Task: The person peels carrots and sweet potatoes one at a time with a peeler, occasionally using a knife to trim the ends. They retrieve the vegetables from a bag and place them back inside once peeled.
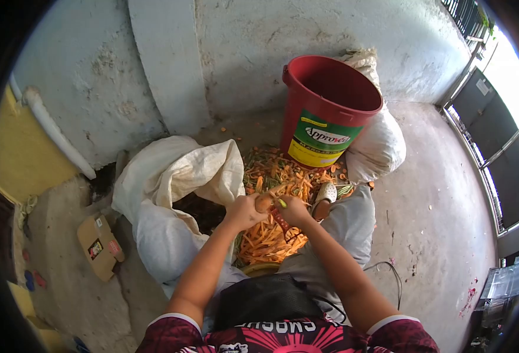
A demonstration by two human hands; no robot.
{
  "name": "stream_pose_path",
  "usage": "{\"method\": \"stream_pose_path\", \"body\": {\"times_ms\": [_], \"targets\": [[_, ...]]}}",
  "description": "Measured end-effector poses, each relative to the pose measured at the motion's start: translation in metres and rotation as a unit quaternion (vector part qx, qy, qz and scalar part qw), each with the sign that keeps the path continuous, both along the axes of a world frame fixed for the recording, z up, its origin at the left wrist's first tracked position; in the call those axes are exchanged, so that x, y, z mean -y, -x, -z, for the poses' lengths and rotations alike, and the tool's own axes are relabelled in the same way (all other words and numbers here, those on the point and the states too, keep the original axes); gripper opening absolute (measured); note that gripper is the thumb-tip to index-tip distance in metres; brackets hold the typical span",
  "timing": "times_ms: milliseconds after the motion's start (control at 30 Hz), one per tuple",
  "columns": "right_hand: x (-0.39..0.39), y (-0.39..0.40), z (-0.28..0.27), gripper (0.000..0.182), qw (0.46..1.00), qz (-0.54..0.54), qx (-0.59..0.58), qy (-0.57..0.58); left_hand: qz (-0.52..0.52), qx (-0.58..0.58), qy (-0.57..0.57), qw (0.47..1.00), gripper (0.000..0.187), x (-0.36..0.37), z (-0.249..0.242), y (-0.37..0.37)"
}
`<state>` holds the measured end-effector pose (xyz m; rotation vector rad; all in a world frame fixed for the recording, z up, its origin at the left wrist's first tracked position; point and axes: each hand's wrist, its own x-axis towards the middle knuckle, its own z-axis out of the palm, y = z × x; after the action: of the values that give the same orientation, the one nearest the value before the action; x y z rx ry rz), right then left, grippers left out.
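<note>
My left hand (pixel 245 213) is closed round a brownish-orange root vegetable (pixel 264 203), held out over a heap of orange peelings (pixel 271 240). Just to its right, my right hand (pixel 293 210) grips a tool with a yellow-green end (pixel 282 203); its working part is too small to make out. A red perforated strip or handle (pixel 280 222) shows below the hands, and I cannot tell what it belongs to. Left of my hands stands an open white sack (pixel 153 170) with a dark inside.
A red bucket (pixel 324 106) with a green and yellow label stands ahead, against a full white sack (pixel 383 147). Flattened cardboard (pixel 99 247) lies at the left. A shoe (pixel 325 197) shows beside the peelings. A thin black cord (pixel 396 276) lies at the right.
</note>
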<state>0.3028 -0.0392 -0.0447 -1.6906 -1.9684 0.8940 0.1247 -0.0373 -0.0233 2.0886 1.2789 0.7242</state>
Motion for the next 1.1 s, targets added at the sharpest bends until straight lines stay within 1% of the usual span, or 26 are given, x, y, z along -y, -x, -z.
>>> {"method": "stream_pose_path", "body": {"times_ms": [33,67,100,167,233,267,367,400,433,467,500,567,600,667,700,767,800,900,933,1033,1067,1100], "targets": [[-0.003,0.0,0.004,0.024,1.0,-0.006,0.013,-0.002,-0.006,-0.025,0.01,1.0,0.039,-0.001,-0.001,0.001],[-0.002,-0.001,0.009,0.019,1.0,0.0,0.005,0.003,-0.012,-0.051,0.022,0.998,0.04,-0.001,-0.001,0.002],[-0.003,-0.004,0.017,0.017,0.997,-0.033,0.063,0.008,0.006,-0.031,0.0,0.999,0.037,0.0,-0.004,0.003],[-0.014,-0.018,0.057,0.014,0.976,-0.099,0.192,0.01,0.042,0.009,-0.044,0.998,0.032,0.005,-0.017,0.003],[-0.027,-0.037,0.105,0.013,0.93,-0.169,0.326,-0.008,0.096,0.112,-0.034,0.989,0.028,0.018,-0.047,-0.01],[-0.034,-0.044,0.132,0.012,0.913,-0.191,0.359,-0.031,0.123,0.162,-0.03,0.979,0.027,0.022,-0.055,-0.014],[-0.038,-0.041,0.14,0.021,0.957,-0.133,0.256,0.036,0.026,0.267,0.035,0.963,0.029,0.014,-0.035,-0.003],[-0.036,-0.036,0.129,0.024,0.969,-0.117,0.203,0.079,-0.023,0.35,0.145,0.925,0.027,0.012,-0.031,0.003],[-0.031,-0.03,0.114,0.029,0.977,-0.091,0.154,0.116,-0.099,0.387,0.175,0.9,0.023,0.009,-0.033,0.006],[-0.026,-0.025,0.099,0.034,0.981,-0.063,0.105,0.151,-0.177,0.453,0.162,0.859,0.02,0.002,-0.029,0.007],[-0.02,-0.017,0.075,0.029,0.981,-0.011,0.074,0.177,-0.252,0.513,0.147,0.807,0.018,-0.005,-0.021,0.009],[-0.012,0.003,0.026,0.024,0.969,0.094,0.009,0.227,-0.281,0.645,0.241,0.668,0.014,-0.019,-0.003,0.022],[-0.007,0.009,0.014,0.023,0.969,0.123,-0.039,0.21,-0.29,0.7,0.285,0.587,0.013,-0.024,0.004,0.026],[-0.001,0.019,0.0,0.022,0.959,0.182,-0.132,0.174,-0.305,0.744,0.279,0.525,0.011,-0.027,0.013,0.026],[0.002,0.024,-0.002,0.022,0.96,0.193,-0.15,0.134,-0.312,0.765,0.275,0.492,0.011,-0.027,0.014,0.026],[0.013,0.036,-0.002,0.022,0.958,0.213,-0.187,0.054,-0.29,0.782,0.257,0.488,0.011,-0.028,0.018,0.025],[0.017,0.041,-0.004,0.022,0.946,0.238,-0.204,0.085,-0.279,0.79,0.248,0.486,0.011,-0.028,0.016,0.024],[0.03,0.054,-0.003,0.027,0.949,0.197,-0.245,0.007,-0.281,0.805,0.238,0.466,0.011,-0.027,0.008,0.024],[0.034,0.058,-0.004,0.027,0.964,0.179,-0.191,-0.043,-0.276,0.809,0.236,0.462,0.011,-0.026,0.007,0.024],[0.04,0.069,0.014,0.025,0.967,0.119,-0.222,-0.043,-0.254,0.819,0.234,0.459,0.012,-0.025,0.004,0.023],[0.034,0.07,0.04,0.023,0.958,0.125,-0.259,0.007,-0.243,0.82,0.236,0.462,0.013,-0.022,0.002,0.02],[0.033,0.071,0.033,0.02,0.963,0.129,-0.238,0.005,-0.232,0.82,0.239,0.466,0.014,-0.02,0.001,0.017]]}}
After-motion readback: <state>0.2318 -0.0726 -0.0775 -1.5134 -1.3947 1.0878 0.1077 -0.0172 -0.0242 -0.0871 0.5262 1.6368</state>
